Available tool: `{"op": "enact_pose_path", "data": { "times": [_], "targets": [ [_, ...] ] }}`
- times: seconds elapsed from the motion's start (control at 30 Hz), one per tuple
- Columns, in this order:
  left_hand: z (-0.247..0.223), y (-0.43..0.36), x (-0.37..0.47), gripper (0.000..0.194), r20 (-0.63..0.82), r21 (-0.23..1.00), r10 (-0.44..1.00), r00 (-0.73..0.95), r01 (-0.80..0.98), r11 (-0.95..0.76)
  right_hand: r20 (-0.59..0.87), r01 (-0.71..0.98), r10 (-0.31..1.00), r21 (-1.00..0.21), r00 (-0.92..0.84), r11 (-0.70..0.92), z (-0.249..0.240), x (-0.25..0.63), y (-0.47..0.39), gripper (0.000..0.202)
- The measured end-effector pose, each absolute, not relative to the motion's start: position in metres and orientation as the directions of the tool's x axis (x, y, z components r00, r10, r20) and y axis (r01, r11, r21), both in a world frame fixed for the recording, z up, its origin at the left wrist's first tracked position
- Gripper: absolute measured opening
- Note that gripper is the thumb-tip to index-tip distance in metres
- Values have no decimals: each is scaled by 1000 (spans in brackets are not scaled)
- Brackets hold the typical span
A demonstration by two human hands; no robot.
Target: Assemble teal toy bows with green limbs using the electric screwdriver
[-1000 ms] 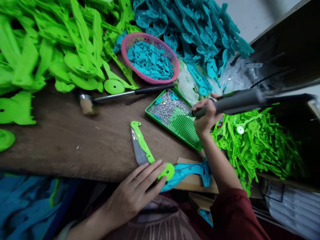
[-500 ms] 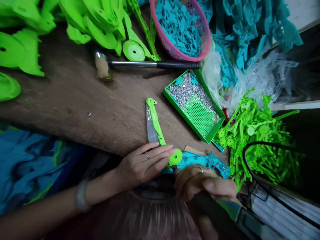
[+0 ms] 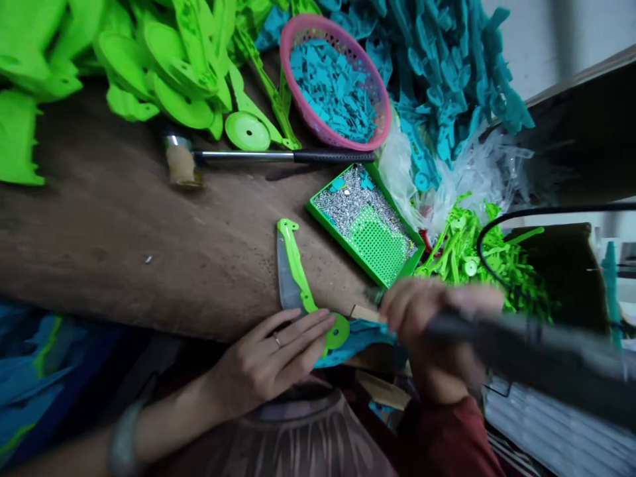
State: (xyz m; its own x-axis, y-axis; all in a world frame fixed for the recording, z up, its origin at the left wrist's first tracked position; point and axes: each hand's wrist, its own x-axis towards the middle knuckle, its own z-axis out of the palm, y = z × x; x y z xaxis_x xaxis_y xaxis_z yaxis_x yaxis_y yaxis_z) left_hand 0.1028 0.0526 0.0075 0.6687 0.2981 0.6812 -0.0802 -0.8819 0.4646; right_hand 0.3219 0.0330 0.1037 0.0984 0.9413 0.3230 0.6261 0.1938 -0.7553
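Observation:
My left hand (image 3: 275, 354) lies over a bright green plastic part (image 3: 298, 268) with a round disc end. Its fingers are together and press the part down; the thumb is hidden. A clear curved plastic strip (image 3: 288, 278) runs along the green part's left side. Under the disc, a blue plastic piece (image 3: 365, 341) extends to the right near the table edge. My right hand (image 3: 432, 324), blurred, is closed around a dark electric screwdriver (image 3: 527, 358). The tool's tip is up off the disc, near the tray corner.
A green tray (image 3: 318, 209) holds many small screws. Behind it lies a hammer (image 3: 248, 156), beside a pink basket (image 3: 293, 99) of blue pieces. Green parts (image 3: 183, 79) pile up at left, blue parts (image 3: 437, 73) at right. A black cable (image 3: 546, 213) curves at right.
My right hand has lifted the electric screwdriver away from the disc, up and to the right. My left hand stays on the green part. The view has shifted.

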Motion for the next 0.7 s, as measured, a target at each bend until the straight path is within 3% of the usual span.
{"op": "enact_pose_path", "data": {
  "times": [0.07, 0.17, 0.27, 0.7],
  "targets": [
    [9, 48, 103, 27, 691, 415, 281, 666, -47, -908, 565, 524, 750, -778, 344, 346, 101, 340, 69, 26],
    [10, 44, 103, 33, 675, 386, 273, 685, -13, -922, 566, 396, 575, -824, 591, 404, 88, 355, 113, 18],
    [11, 42, 103, 35, 668, 391, 276, 691, -10, -920, 483, 361, 597, -876, 640, 321, 77, 356, 127, 21],
    [17, 37, 102, 38, 637, 392, 300, 710, 37, -919, 456, 366, 606, -889, 652, 276, 73, 354, 121, 24]
  ]
}}
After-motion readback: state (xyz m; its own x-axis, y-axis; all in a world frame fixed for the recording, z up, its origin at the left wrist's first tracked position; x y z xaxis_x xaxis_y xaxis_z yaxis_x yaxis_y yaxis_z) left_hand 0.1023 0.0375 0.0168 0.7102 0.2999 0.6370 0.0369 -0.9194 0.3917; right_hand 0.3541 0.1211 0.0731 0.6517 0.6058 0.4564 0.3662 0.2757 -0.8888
